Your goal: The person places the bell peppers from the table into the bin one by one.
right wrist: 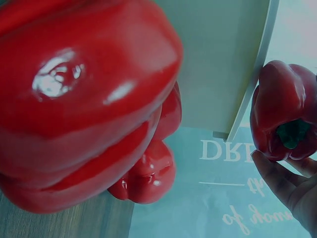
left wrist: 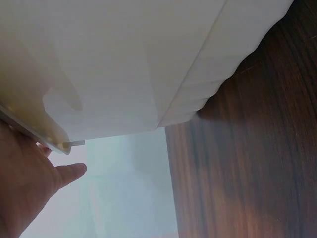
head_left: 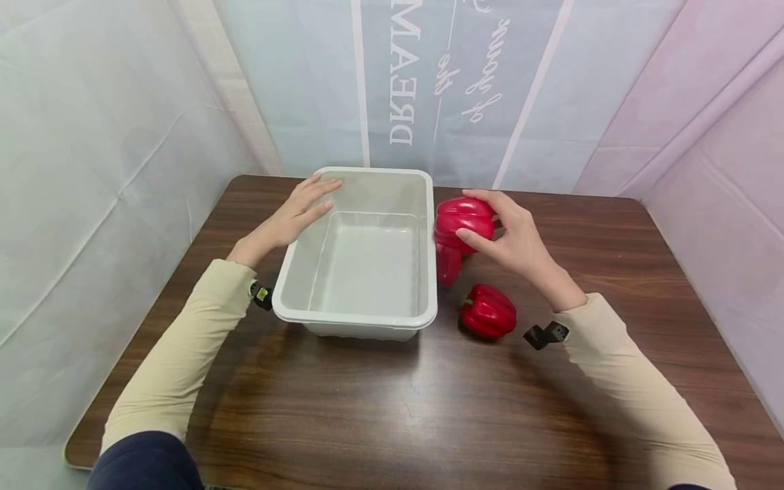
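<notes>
My right hand (head_left: 517, 235) grips a red bell pepper (head_left: 456, 219) between thumb and fingers, raised beside the right wall of a light grey plastic basin (head_left: 355, 318). In the right wrist view the held bell pepper (right wrist: 282, 99) shows its green stem end, near the basin's rim. Below it, partly hidden, another red bell pepper (head_left: 448, 265) stands against the basin. A nearer red bell pepper (head_left: 488, 312) lies on the table, filling much of the right wrist view. My left hand (head_left: 294, 216) is at the basin's left rim, fingers extended over the inside.
The brown wood-grain table (head_left: 367, 408) carries everything. Behind it hangs a pale printed curtain (head_left: 324, 82), with white cloth (head_left: 92, 170) on the left and pinkish cloth (head_left: 723, 156) on the right. The basin's inside floor (head_left: 367, 265) is bare.
</notes>
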